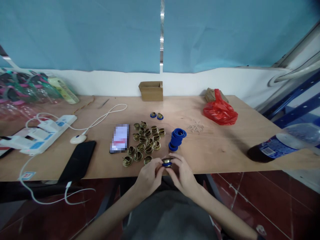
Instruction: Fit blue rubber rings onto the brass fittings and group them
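At the table's near edge, my left hand (149, 175) and right hand (181, 173) pinch one brass-and-blue fitting (166, 162) between fingertips. Just beyond lie loose brass caps (146, 141), right of them stacked blue rings (177, 138); farther, a cardboard box (151, 90).

Soft, even light fell from above, casting faint shadows on the table (225, 150). Edges bowed with wide-angle distortion; the bottle (285, 143) at right was smeared, and the lower corners lay dim.
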`<state>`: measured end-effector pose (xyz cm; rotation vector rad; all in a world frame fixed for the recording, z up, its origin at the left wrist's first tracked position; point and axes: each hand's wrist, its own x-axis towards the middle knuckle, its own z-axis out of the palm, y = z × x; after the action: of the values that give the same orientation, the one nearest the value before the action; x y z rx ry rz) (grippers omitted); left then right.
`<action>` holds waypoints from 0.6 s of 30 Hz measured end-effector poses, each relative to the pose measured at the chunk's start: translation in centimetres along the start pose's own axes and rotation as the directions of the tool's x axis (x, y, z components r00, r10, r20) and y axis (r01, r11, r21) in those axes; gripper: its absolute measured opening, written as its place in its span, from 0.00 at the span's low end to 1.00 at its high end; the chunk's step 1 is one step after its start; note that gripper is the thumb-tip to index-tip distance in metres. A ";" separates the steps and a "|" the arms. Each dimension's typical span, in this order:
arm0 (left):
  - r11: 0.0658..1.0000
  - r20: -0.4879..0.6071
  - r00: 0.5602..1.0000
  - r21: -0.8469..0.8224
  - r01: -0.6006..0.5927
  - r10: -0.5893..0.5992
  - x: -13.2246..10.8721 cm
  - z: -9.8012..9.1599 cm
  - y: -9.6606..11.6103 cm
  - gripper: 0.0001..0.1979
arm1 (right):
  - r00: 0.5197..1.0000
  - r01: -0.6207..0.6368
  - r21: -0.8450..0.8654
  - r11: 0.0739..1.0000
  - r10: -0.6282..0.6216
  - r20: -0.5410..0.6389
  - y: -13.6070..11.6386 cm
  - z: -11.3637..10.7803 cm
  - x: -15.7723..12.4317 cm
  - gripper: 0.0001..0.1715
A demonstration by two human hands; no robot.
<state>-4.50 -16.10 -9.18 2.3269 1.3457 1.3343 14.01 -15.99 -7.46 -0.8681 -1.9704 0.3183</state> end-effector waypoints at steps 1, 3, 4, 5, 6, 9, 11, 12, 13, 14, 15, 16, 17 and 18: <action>1.000 -0.003 1.000 -0.001 -0.004 0.004 0.1 -0.1 0.0 0.07 | 0.999 -0.038 0.033 0.999 0.038 -0.001 0.1 0.1 -0.1 0.17; 1.000 0.004 1.000 -0.003 -0.025 0.025 0.2 -0.3 0.1 0.07 | 0.996 -0.091 0.073 0.993 0.091 0.003 0.3 0.3 -0.3 0.15; 0.999 0.009 0.999 -0.001 -0.040 0.040 0.2 -0.3 0.2 0.06 | 0.994 -0.106 0.081 0.991 0.106 0.009 0.4 0.4 -0.4 0.14; 0.998 0.014 0.998 0.004 -0.057 0.057 0.2 -0.4 0.2 0.05 | 0.993 -0.117 0.084 0.990 0.116 0.014 0.5 0.4 -0.5 0.14; 0.997 0.019 0.997 0.009 -0.079 0.079 0.2 -0.4 0.3 0.05 | 0.992 -0.129 0.087 0.988 0.128 0.019 0.5 0.3 -0.5 0.13; 0.988 0.036 0.987 0.013 -0.157 0.156 0.2 -0.5 0.3 0.06 | 0.981 -0.189 0.111 0.976 0.183 0.060 0.4 0.0 -0.4 0.11; 0.979 0.042 0.978 0.008 -0.202 0.202 0.2 -0.6 0.4 0.08 | 0.973 -0.224 0.138 0.965 0.215 0.082 0.3 -0.3 -0.3 0.10; 0.976 0.040 0.975 0.007 -0.219 0.218 0.2 -0.6 0.4 0.08 | 0.971 -0.235 0.154 0.960 0.223 0.092 0.2 -0.5 -0.2 0.09; 0.973 0.033 0.973 0.007 -0.230 0.229 0.3 -0.6 0.5 0.08 | 0.969 -0.242 0.172 0.955 0.228 0.098 0.1 -0.5 -0.2 0.08; 0.971 0.021 0.971 0.011 -0.239 0.239 0.3 -0.5 0.6 0.07 | 0.968 -0.247 0.190 0.950 0.232 0.097 0.1 -0.5 -0.2 0.08; 0.969 0.005 0.969 0.017 -0.245 0.245 0.3 -0.5 0.7 0.07 | 0.968 -0.249 0.204 0.947 0.236 0.089 0.0 -0.4 -0.2 0.07; 0.968 -0.010 0.968 0.023 -0.249 0.249 0.3 -0.4 0.7 0.06 | 0.968 -0.249 0.214 0.945 0.238 0.073 -0.1 -0.3 -0.3 0.07; 0.969 -0.022 0.969 0.028 -0.247 0.247 0.3 -0.4 0.8 0.06 | 0.969 -0.246 0.219 0.944 0.242 0.044 -0.3 -0.1 -0.3 0.07; 0.972 -0.032 0.971 0.029 -0.235 0.235 0.2 -0.3 0.8 0.06 | 0.970 -0.240 0.222 0.945 0.244 0.011 -0.5 0.1 -0.4 0.06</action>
<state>-4.21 -16.48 -8.49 2.5568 1.1288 1.4356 13.87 -16.61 -7.56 -0.9635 -1.7723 0.6593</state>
